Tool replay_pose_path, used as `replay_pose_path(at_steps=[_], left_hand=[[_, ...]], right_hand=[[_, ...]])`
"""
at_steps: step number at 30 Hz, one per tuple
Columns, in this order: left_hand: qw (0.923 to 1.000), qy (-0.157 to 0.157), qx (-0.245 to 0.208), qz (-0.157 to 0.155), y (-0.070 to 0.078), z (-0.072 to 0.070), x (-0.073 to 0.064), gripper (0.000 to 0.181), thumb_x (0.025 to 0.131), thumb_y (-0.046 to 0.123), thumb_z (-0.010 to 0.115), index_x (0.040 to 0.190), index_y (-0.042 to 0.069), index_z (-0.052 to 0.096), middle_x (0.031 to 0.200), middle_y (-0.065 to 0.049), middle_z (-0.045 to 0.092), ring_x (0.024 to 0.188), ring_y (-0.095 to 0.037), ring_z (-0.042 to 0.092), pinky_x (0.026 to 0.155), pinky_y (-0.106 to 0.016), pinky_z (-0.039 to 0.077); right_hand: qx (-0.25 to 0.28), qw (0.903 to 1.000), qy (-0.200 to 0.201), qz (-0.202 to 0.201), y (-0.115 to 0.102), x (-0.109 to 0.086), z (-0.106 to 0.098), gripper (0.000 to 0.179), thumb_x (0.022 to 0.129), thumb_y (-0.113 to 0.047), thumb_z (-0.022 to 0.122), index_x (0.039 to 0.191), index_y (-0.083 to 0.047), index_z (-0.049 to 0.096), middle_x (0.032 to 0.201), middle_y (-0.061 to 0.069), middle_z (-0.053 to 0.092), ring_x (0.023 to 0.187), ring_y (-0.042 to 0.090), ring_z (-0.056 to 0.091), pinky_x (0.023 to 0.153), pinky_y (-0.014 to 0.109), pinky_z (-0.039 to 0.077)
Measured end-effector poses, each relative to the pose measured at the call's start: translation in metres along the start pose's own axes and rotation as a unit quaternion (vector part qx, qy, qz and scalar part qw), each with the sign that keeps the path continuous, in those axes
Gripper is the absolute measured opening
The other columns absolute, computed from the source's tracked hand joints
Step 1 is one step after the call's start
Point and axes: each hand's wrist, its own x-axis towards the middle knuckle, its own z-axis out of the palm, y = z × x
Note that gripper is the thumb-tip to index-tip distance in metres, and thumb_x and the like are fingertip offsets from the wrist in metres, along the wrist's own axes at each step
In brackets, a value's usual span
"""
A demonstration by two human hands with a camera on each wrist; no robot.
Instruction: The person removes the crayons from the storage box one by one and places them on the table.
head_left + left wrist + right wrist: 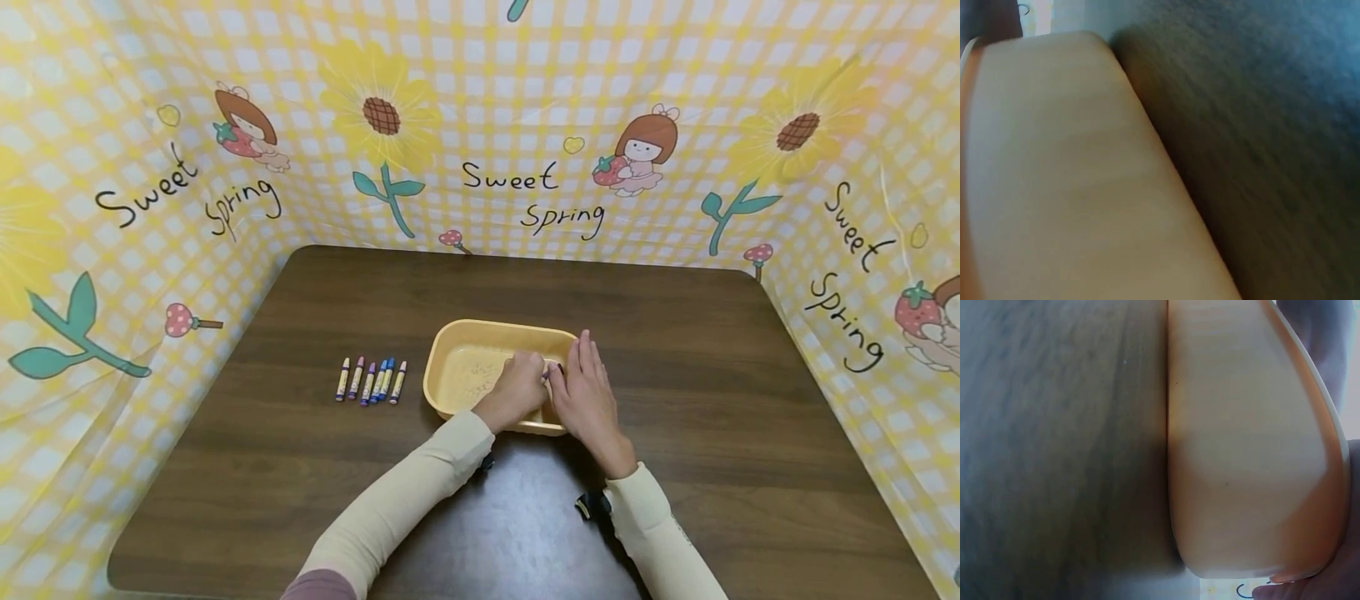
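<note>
A pale yellow plastic tub [457, 350] stands on the table. My left hand [519, 383] reaches inside its right part with the fingers curled. By those fingers shows a small purple-and-white end of what looks like a crayon [545, 376], mostly hidden by the hand. Over the tub's right rim lies my right hand [585, 396], its fingers straight and its thumb close to the left hand's fingers. A small dark tip shows at that thumb. Both wrist views look mainly at the tub's outer wall [1079, 162]; in the right one, part of the right hand [1322, 587] appears at the rim.
Several crayons [367, 385] with yellow, pink, purple and blue tips lie side by side to the left of the tub. Brown wood-grain table [675, 333] surrounds it. A yellow checked cloth [495, 108] hangs behind and along both sides.
</note>
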Motion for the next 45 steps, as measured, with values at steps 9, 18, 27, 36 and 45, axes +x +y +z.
replay_pose_path(at_steps=[9, 18, 27, 36, 45], left_hand=[[0.9864, 0.038, -0.135, -0.087, -0.021, -0.043, -0.018, 0.014, 0.085, 0.011, 0.077, 0.073, 0.005, 0.078, 0.066, -0.002, 0.072, 0.052, -0.004, 0.057, 0.050, -0.017, 0.045], [0.8571, 0.044, -0.468, -0.211, -0.041, -0.080, -0.036, 0.018, 0.085, -0.003, 0.075, 0.101, -0.012, 0.074, 0.084, -0.011, 0.073, 0.068, -0.015, 0.069, 0.066, -0.030, 0.062], [0.8292, 0.066, -0.499, -0.242, -0.074, -0.123, -0.058, 0.018, 0.089, -0.001, 0.073, 0.105, -0.010, 0.073, 0.099, -0.018, 0.075, 0.071, -0.017, 0.071, 0.069, -0.029, 0.062], [0.8742, 0.108, -0.403, -0.248, -0.119, -0.147, -0.076, 0.027, 0.090, 0.010, 0.076, 0.107, -0.010, 0.072, 0.095, -0.013, 0.074, 0.069, -0.011, 0.072, 0.073, -0.032, 0.062], [0.9644, 0.112, -0.102, -0.217, -0.139, -0.119, -0.074, 0.016, 0.086, 0.022, 0.079, 0.088, 0.007, 0.083, 0.072, -0.007, 0.077, 0.060, -0.016, 0.072, 0.057, -0.024, 0.053]], right_hand=[[0.006, 0.9994, -0.029, 0.016, -0.003, 0.000, -0.004, 0.071, 0.107, -0.037, 0.042, 0.156, 0.009, 0.021, 0.170, 0.021, 0.006, 0.156, 0.042, 0.015, 0.124, 0.056, 0.020], [0.014, 0.9982, -0.049, 0.033, -0.001, -0.001, -0.007, 0.077, 0.104, -0.041, 0.046, 0.159, 0.004, 0.015, 0.171, 0.015, 0.000, 0.156, 0.040, 0.016, 0.119, 0.061, 0.029], [0.027, 0.9970, -0.055, 0.047, 0.000, -0.002, -0.006, 0.079, 0.103, -0.043, 0.046, 0.161, -0.001, 0.014, 0.172, 0.008, -0.001, 0.155, 0.037, 0.018, 0.112, 0.066, 0.035], [0.022, 0.9968, -0.059, 0.050, -0.001, 0.000, -0.010, 0.081, 0.101, -0.042, 0.048, 0.162, -0.002, 0.011, 0.172, 0.006, -0.004, 0.154, 0.040, 0.021, 0.108, 0.069, 0.038], [0.018, 0.9961, -0.068, 0.054, -0.003, 0.000, -0.008, 0.083, 0.101, -0.041, 0.051, 0.162, -0.003, 0.009, 0.172, 0.006, -0.005, 0.152, 0.041, 0.024, 0.106, 0.069, 0.039]])
